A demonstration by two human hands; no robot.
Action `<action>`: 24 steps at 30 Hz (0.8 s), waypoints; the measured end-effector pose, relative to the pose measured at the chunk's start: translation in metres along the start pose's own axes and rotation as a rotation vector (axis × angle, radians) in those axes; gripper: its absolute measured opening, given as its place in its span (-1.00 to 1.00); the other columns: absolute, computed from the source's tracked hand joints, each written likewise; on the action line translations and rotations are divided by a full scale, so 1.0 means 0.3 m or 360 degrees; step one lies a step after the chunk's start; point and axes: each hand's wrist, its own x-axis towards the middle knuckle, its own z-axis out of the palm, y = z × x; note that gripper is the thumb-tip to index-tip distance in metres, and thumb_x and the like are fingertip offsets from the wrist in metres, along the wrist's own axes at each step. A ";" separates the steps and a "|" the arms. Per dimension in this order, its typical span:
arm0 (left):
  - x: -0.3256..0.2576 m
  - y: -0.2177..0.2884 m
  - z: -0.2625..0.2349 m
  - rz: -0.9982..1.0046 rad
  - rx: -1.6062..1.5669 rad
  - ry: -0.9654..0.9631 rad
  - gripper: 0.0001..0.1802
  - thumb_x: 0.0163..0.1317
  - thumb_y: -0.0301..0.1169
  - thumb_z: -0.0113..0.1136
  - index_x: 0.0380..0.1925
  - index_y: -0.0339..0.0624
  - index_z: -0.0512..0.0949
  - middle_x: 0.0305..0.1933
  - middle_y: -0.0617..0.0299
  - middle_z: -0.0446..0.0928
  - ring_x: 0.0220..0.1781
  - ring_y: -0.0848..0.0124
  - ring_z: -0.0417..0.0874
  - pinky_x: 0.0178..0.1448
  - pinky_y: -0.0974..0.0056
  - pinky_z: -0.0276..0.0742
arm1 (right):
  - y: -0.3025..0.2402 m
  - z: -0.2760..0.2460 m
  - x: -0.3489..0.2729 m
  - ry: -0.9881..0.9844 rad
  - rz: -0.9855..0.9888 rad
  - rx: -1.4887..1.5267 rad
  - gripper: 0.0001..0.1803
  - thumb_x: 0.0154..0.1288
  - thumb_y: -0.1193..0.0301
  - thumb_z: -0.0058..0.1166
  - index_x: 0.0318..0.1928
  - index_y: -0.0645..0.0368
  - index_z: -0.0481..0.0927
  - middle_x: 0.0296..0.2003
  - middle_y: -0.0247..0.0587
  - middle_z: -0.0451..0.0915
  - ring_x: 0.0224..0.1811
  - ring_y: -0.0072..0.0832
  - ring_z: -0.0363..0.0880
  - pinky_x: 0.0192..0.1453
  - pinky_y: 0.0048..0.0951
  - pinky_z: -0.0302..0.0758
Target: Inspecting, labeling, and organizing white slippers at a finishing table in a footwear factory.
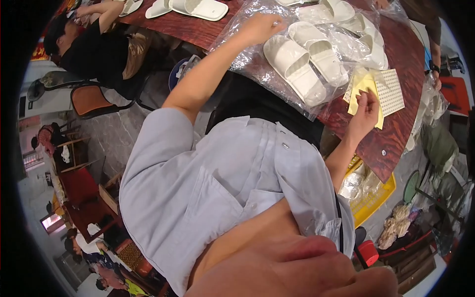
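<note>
A pair of white slide slippers (301,67) lies on clear plastic film (252,57) on the table in front of me. Above its far left side is my left hand (262,28), fingers curled together over the film; what they pinch, if anything, is hidden. Over a yellow paper sheet (360,88) at the right, my right hand (366,110) has its fingertips drawn together. Anything between those fingertips is too small to make out. Partly under the yellow sheet sits a white sheet of small round stickers (391,91).
More slippers in clear bags (363,42) lie farther back on the red-brown table (396,143). Loose white slippers (199,7) rest at its far left. A yellow crate (377,204) stands below the right edge. Other people sit or stand at both sides.
</note>
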 end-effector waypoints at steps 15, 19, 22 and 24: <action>-0.051 -0.084 0.142 -0.0234 -0.0130 0.0219 -0.71 0.28 -0.20 0.21 -0.29 -0.25 0.63 -0.34 0.03 0.65 -0.27 0.17 0.67 -0.14 0.15 0.54 | -0.141 0.160 0.131 -0.0651 -0.0133 -0.0857 -0.67 0.46 0.16 0.05 -0.06 0.18 0.61 -0.58 -0.15 0.51 -0.53 -0.34 0.47 -0.33 -0.37 0.43; -0.067 -0.129 0.156 -0.0235 -0.0708 0.0399 -0.78 0.31 -0.29 0.14 -0.30 -0.25 0.57 -0.38 0.19 0.60 -0.33 0.35 0.61 -0.17 0.25 0.52 | -0.125 0.163 0.145 -0.0444 -0.0108 -0.0727 -0.72 0.43 0.21 0.11 -0.11 0.17 0.62 -0.58 -0.23 0.53 -0.52 -0.51 0.48 -0.35 -0.42 0.43; -0.091 -0.155 0.134 -0.0227 -0.1313 0.0635 -0.86 0.34 -0.39 0.06 -0.33 -0.22 0.51 -0.41 0.35 0.53 -0.38 0.53 0.51 -0.23 0.37 0.47 | -0.178 0.191 0.119 -0.0477 -0.0059 -0.0632 -0.67 0.42 0.25 0.14 0.12 0.05 0.57 -0.56 -0.25 0.54 -0.50 -0.55 0.48 -0.34 -0.45 0.44; -0.105 -0.170 0.097 -0.0272 -0.1991 0.0507 -0.80 0.41 -0.43 -0.05 -0.36 -0.21 0.52 -0.42 0.43 0.50 -0.42 0.58 0.49 -0.32 0.38 0.45 | -0.196 0.202 0.110 -0.0555 -0.0018 -0.0553 -0.58 0.41 0.27 0.14 0.25 -0.03 0.51 -0.54 -0.24 0.54 -0.49 -0.54 0.49 -0.33 -0.45 0.45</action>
